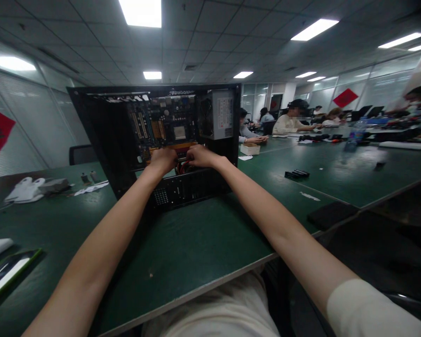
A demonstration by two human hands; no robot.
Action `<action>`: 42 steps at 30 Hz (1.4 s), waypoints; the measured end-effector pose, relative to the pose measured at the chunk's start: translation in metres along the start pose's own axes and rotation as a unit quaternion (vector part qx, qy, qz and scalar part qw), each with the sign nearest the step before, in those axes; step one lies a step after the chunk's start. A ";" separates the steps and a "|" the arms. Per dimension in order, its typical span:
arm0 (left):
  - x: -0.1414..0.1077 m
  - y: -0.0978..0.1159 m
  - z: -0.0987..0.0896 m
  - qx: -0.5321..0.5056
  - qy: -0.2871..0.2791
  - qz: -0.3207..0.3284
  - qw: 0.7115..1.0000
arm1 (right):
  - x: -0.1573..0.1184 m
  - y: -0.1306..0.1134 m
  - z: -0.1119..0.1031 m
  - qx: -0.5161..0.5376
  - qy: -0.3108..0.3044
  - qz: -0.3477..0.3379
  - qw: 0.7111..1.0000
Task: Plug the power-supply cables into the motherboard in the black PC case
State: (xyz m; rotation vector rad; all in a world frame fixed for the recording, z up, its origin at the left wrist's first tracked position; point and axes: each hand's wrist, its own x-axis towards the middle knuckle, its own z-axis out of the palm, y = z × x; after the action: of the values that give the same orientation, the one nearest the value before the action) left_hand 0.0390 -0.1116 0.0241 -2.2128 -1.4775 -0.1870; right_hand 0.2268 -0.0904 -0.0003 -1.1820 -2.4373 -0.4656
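An open black computer case [101, 135] stands on the green table in front of me, its inside facing me. Inside it are a motherboard [166, 122], a silver power supply [221, 116] and some red and black cables [183, 169]. Both of my hands reach into the lower part of the case, at the orange and red memory slots [184, 149]. My left hand [163, 160] is closed at the left end of these slots, and my right hand [200, 155] is closed at their right end. What the fingertips grip, if anything, is hidden.
A white plastic bag [24, 189] and a grey block [54, 186] lie left of the case. At the lower left is a green-edged object [12, 276]. Black parts [297, 173], a small box [250, 149] and a bottle [358, 131] stand rightward, where several people sit.
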 end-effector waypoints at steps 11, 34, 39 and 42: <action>-0.005 -0.003 0.002 0.019 0.006 -0.005 1.000 | 0.003 0.006 0.006 0.012 0.008 -0.006 1.000; 0.004 0.006 0.000 0.019 0.011 0.007 1.000 | 0.001 0.004 0.002 0.010 0.000 0.005 1.000; 0.005 0.007 0.001 0.010 0.008 0.007 1.000 | 0.000 0.003 0.002 0.014 0.000 0.015 1.000; 0.005 0.007 0.001 0.010 0.012 0.003 1.000 | -0.001 0.001 0.000 0.018 0.004 0.015 1.000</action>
State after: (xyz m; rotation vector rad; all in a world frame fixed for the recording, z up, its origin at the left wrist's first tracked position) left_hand 0.0471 -0.1090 0.0227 -2.1919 -1.4540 -0.1950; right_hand 0.2284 -0.0909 -0.0007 -1.1981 -2.4062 -0.4145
